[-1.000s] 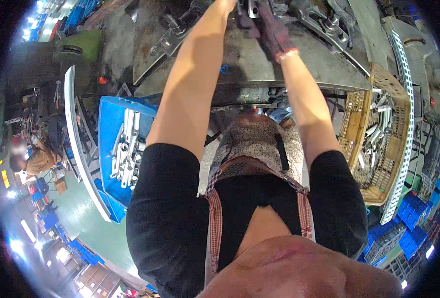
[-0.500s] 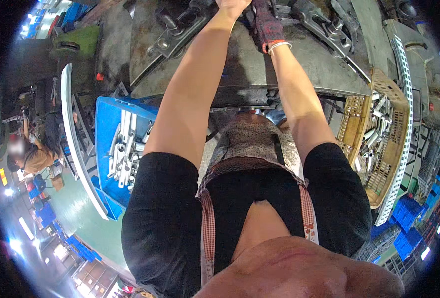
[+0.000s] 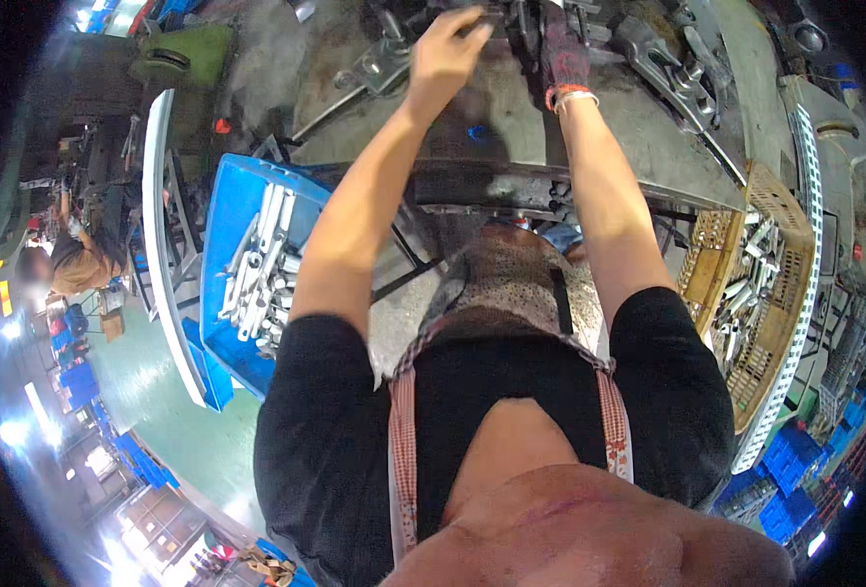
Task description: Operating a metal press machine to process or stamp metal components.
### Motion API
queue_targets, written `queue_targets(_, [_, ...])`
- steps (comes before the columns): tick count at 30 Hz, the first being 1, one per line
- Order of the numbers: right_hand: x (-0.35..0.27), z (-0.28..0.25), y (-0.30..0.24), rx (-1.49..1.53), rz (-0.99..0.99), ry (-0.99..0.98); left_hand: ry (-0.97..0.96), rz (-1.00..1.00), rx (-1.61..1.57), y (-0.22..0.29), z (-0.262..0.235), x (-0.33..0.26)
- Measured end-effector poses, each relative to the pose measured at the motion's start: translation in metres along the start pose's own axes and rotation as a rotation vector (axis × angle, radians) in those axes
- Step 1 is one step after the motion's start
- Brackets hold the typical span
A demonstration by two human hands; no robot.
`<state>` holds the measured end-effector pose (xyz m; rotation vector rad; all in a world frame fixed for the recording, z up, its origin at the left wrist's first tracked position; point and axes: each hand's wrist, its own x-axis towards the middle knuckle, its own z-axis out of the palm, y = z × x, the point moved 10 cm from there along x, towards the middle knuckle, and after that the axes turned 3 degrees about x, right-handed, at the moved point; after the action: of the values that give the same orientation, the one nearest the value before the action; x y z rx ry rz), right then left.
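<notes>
Both arms reach out over a grey, dirty metal workbench (image 3: 511,108). The bare left hand (image 3: 448,54) has its fingers curled down onto a dark metal part (image 3: 492,24) at the far edge of the bench — whether it truly grips, I cannot tell. The right hand (image 3: 562,54) wears a dark knit glove and is closed around another dark metal piece (image 3: 550,12) just beside it. A blue plastic bin of silvery metal bars (image 3: 257,264) sits low on the left — a brown basket of similar bars (image 3: 756,293) on the right.

Grey steel workbench (image 3: 511,108) strewn with metal clamp tools (image 3: 673,73).
</notes>
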<state>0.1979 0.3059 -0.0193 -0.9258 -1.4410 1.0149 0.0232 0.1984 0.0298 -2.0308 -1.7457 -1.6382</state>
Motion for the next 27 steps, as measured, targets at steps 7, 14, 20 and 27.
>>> queue_targets(7, [-0.005,-0.002,0.034,-0.058,0.24,-0.037,-0.126,-0.815,-0.142,-0.073,-0.106,-0.14])
queue_targets(14, [-0.009,-0.006,0.028,0.033,0.275,-0.002,-0.066,-0.892,-0.057,-0.072,-0.187,-0.157])
queue_targets(20, [0.004,-0.002,0.044,-0.142,0.304,-0.169,-0.265,-0.422,0.141,-0.028,-0.069,-0.036])
queue_targets(27, [0.013,0.005,0.057,-0.138,0.231,-0.186,-0.374,-0.338,0.355,-0.047,0.125,0.106])
